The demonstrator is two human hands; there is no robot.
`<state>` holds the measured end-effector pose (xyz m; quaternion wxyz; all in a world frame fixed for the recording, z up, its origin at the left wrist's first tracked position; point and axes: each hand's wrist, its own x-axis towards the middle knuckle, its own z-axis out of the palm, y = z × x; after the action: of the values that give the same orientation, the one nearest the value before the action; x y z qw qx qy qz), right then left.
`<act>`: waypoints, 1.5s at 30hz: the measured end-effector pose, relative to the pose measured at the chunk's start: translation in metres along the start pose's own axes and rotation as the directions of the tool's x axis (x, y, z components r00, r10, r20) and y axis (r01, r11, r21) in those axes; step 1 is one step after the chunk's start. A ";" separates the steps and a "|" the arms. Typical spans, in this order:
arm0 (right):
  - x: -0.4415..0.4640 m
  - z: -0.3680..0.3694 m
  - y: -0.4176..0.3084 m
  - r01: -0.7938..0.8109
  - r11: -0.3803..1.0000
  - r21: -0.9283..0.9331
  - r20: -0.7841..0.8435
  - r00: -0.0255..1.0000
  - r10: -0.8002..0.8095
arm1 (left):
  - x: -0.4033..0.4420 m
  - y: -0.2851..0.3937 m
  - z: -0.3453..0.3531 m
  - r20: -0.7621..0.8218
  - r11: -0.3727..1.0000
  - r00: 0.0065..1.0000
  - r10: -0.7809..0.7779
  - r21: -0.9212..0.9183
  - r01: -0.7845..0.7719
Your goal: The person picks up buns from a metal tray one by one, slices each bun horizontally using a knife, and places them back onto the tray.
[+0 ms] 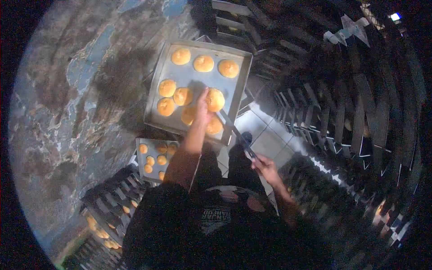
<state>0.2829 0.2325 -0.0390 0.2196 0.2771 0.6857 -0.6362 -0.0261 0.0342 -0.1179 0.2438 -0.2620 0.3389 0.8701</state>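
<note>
Over a metal baking tray (245, 67), my left hand (204, 110) is closed on a golden round bun (215, 100), held up above the tray. Below and around it lie several more buns, among them one at the top right (228, 68); my left hand partly covers others. My right hand (265, 168) grips the dark handle of a long-bladed tool (237, 135); whether it is a knife or a spatula I cannot tell. Its narrow blade slants up to the left across the tray's near right edge, its tip close to the held bun.
A second tray of buns (155, 161) sits lower left. Further down on the left, a rack (110, 213) holds more buns. Dark slatted racks (315, 103) stand along the right. A worn, stained wall (103, 76) fills the left, and pale floor tiles (265, 132) show between.
</note>
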 end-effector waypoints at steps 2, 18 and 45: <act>-0.025 -0.023 0.050 -0.098 0.984 0.151 0.070 0.994 0.088 | 0.028 0.002 -0.024 -0.098 0.889 0.987 0.125 0.453 -0.068; -0.051 -0.038 0.030 -0.063 0.966 0.252 -0.307 0.941 0.141 | 0.169 -0.060 0.070 0.078 0.125 0.880 0.468 0.980 -0.154; -0.055 0.083 -0.097 0.507 0.860 -0.063 -0.368 0.789 -0.492 | -0.100 0.049 0.095 0.218 0.989 0.976 -0.014 -0.144 0.047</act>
<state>0.2558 0.1404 0.0624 -0.0955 0.2055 0.7507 -0.6206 -0.0088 0.0457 0.0267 0.2726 -0.1881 0.2409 0.9123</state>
